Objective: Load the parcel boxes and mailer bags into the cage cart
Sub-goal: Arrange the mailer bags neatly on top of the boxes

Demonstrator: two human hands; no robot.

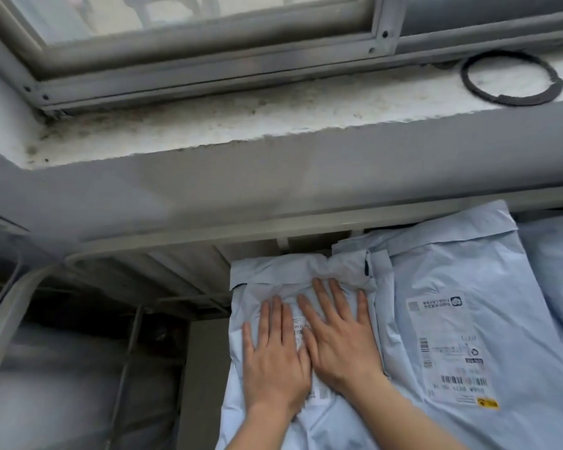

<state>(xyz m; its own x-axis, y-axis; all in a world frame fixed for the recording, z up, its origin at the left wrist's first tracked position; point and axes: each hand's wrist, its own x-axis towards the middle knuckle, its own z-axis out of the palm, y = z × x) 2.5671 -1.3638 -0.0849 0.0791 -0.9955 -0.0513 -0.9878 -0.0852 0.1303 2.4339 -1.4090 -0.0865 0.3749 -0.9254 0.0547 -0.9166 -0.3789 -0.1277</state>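
Note:
A pale blue mailer bag [273, 280] lies at the lower centre, on top of a stack inside the cage cart. My left hand [273, 355] and my right hand [338, 332] both rest flat on it, side by side, fingers spread, partly covering its white label. A larger pale blue mailer bag [452, 287] with a barcode label lies touching it on the right. A third blue bag [556, 264] shows at the right edge. The cart's white top rail [208, 232] runs behind the bags.
A dirty white window sill [241, 125] juts out above the cart, with a black rubber ring [511, 77] lying on it at the right. The window frame [208, 69] is above. Wire bars and a dark gap [127, 336] lie to the left of the bags.

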